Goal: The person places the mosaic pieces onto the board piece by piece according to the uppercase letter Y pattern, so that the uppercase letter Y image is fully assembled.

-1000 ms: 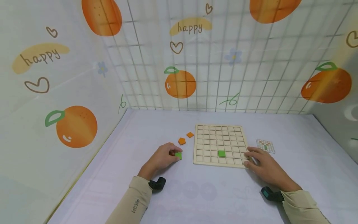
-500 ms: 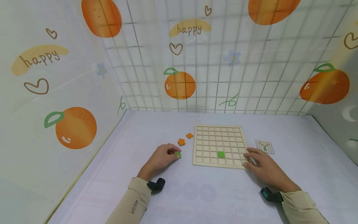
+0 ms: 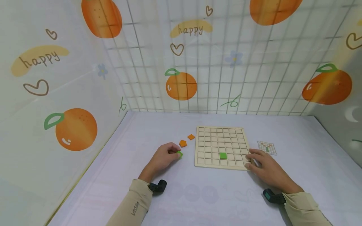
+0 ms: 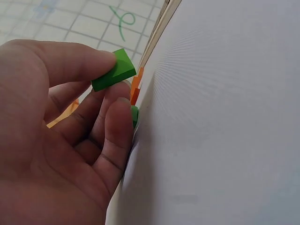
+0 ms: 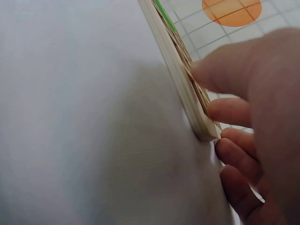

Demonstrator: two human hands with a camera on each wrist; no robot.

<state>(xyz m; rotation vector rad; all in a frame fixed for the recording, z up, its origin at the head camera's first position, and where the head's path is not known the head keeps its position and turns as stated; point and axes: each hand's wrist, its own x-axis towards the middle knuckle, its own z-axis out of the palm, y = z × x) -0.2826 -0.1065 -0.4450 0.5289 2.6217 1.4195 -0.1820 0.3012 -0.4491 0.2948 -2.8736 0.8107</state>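
Note:
My left hand (image 3: 164, 155) pinches a small green square tile (image 3: 179, 154) between thumb and fingers, left of a wooden grid board (image 3: 195, 153). In the left wrist view that tile (image 4: 117, 70) is tilted above the curled lower fingers, and a second green piece (image 4: 135, 115) shows partly behind the fingertips. Another green square tile (image 3: 223, 155) lies in a cell near the board's front. My right hand (image 3: 266, 168) rests with loosely bent fingers on the board's front right corner. In the right wrist view its thumb (image 5: 220, 70) touches the board's upper face.
Two orange pieces lie left of the board: a pentagon (image 3: 183, 143) and a diamond-shaped one (image 3: 191, 137). Right of the board lies a small pattern card (image 3: 267, 147) with a coloured grid. A printed curtain with grid lines (image 3: 209, 78) stands behind the white tabletop (image 3: 198, 201).
The left hand has raised and turned the green tile slightly, and now covers an orange piece that showed partly behind it before. The right hand stays at the board's corner.

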